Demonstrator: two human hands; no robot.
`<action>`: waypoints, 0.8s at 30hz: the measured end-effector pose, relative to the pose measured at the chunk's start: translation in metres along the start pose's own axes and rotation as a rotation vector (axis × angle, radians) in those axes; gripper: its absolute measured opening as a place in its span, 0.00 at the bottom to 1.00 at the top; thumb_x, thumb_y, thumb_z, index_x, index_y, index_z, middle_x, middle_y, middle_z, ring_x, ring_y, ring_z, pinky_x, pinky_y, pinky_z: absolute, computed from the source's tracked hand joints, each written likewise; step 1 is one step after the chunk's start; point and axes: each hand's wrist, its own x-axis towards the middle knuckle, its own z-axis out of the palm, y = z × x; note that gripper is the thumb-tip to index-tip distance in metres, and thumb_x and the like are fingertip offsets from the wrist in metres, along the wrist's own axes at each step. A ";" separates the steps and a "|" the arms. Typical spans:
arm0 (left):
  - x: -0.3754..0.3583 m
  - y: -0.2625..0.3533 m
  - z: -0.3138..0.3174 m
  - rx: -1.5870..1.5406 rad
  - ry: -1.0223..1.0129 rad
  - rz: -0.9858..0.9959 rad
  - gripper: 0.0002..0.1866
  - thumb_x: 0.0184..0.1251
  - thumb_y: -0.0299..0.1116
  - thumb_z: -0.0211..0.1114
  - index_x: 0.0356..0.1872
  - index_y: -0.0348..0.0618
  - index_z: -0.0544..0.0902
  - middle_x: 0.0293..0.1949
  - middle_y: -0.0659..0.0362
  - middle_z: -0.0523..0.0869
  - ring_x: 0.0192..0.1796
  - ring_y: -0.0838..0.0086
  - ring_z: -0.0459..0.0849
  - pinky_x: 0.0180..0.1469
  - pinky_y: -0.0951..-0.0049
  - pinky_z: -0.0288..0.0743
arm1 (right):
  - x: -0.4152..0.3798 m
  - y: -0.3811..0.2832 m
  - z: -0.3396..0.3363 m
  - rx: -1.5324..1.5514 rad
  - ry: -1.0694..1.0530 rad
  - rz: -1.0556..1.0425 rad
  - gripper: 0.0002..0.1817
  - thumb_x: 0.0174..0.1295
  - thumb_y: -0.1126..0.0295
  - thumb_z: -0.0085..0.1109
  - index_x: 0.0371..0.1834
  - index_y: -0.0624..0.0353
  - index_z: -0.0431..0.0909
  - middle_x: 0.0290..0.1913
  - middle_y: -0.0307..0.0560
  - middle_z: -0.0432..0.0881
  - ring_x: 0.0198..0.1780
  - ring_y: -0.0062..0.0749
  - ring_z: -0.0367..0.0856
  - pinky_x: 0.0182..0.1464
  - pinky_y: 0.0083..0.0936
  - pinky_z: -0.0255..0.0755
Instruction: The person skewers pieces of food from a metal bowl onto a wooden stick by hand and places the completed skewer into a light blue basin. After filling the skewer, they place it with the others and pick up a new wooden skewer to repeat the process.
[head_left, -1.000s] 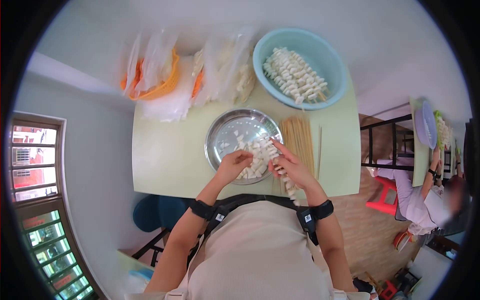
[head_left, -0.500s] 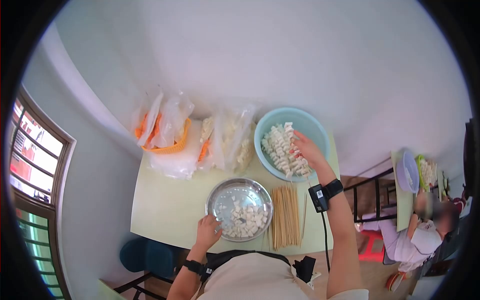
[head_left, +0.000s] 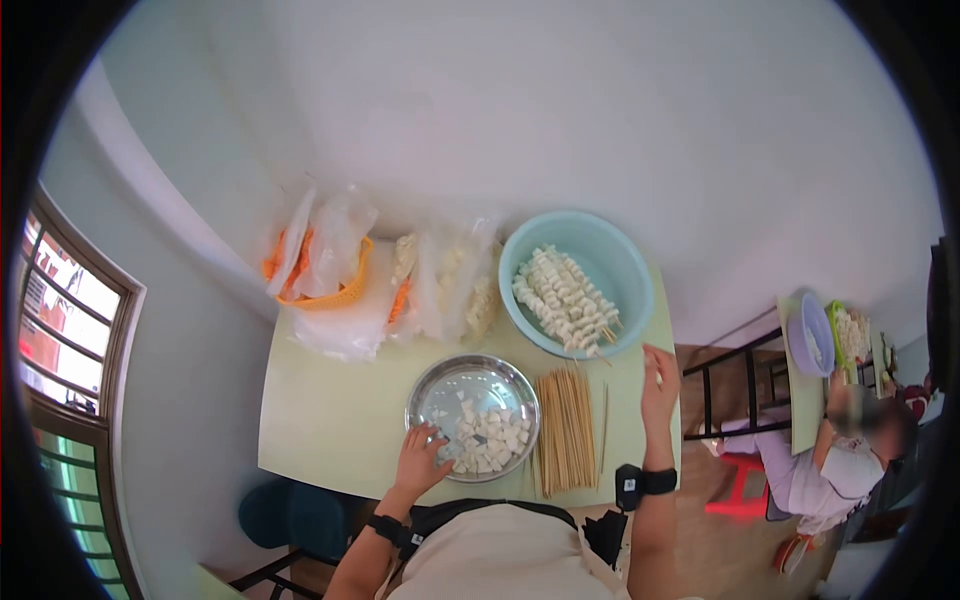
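Observation:
My left hand (head_left: 420, 464) rests over the left rim of a round steel bowl (head_left: 428, 382), its fingers apart near the white cubes (head_left: 492, 440) inside. Nothing shows in its grasp. Off to the right, my right hand (head_left: 659, 386) hangs above the table's right edge with fingers stretched out and holding nothing. Just beyond it stands a light blue basin (head_left: 630, 278), where several skewers of white pieces (head_left: 562, 298) lie side by side. A bundle of thin wooden sticks (head_left: 565, 432) lies between the bowl and my right hand.
A yellow basket (head_left: 350, 292) with orange pieces and plastic bags (head_left: 455, 285) stand at the back left of the table (head_left: 310, 410). One loose stick (head_left: 604, 430) lies right of the bundle. At the far right a person (head_left: 815, 465) sits by another table holding a purple basin (head_left: 808, 335).
My right hand has let go of a skewer in the blue basin and come back toward me, past the basin's right side. My left hand has shifted slightly at the bowl.

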 end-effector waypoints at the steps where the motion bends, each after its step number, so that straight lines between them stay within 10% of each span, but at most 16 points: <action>1: 0.002 0.003 0.001 -0.001 -0.014 0.037 0.19 0.39 0.38 0.69 0.37 0.47 0.80 0.47 0.53 0.73 0.55 0.59 0.68 0.62 0.59 0.57 | -0.019 0.014 -0.015 0.052 0.031 0.147 0.11 0.60 0.70 0.52 0.42 0.63 0.76 0.38 0.47 0.76 0.42 0.31 0.75 0.46 0.22 0.67; 6: 0.005 -0.012 0.018 -0.070 -0.056 0.047 0.18 0.38 0.37 0.69 0.35 0.46 0.80 0.45 0.54 0.74 0.50 0.60 0.71 0.53 0.61 0.64 | -0.134 0.137 -0.070 -0.160 -0.085 0.423 0.09 0.58 0.69 0.55 0.36 0.64 0.78 0.29 0.46 0.79 0.32 0.26 0.76 0.38 0.20 0.70; 14: 0.008 -0.003 0.019 -0.060 0.019 0.007 0.13 0.39 0.35 0.68 0.29 0.46 0.79 0.40 0.57 0.73 0.45 0.63 0.72 0.48 0.64 0.64 | -0.179 0.109 -0.034 -0.173 -0.291 0.510 0.09 0.51 0.68 0.61 0.28 0.64 0.78 0.24 0.44 0.79 0.27 0.21 0.75 0.32 0.19 0.70; 24: 0.008 0.001 0.022 -0.062 0.125 -0.015 0.10 0.41 0.34 0.67 0.26 0.45 0.78 0.38 0.58 0.74 0.43 0.63 0.73 0.47 0.65 0.64 | -0.147 0.115 0.010 -0.589 -0.364 0.503 0.11 0.43 0.63 0.60 0.25 0.59 0.80 0.24 0.50 0.80 0.28 0.41 0.80 0.33 0.31 0.72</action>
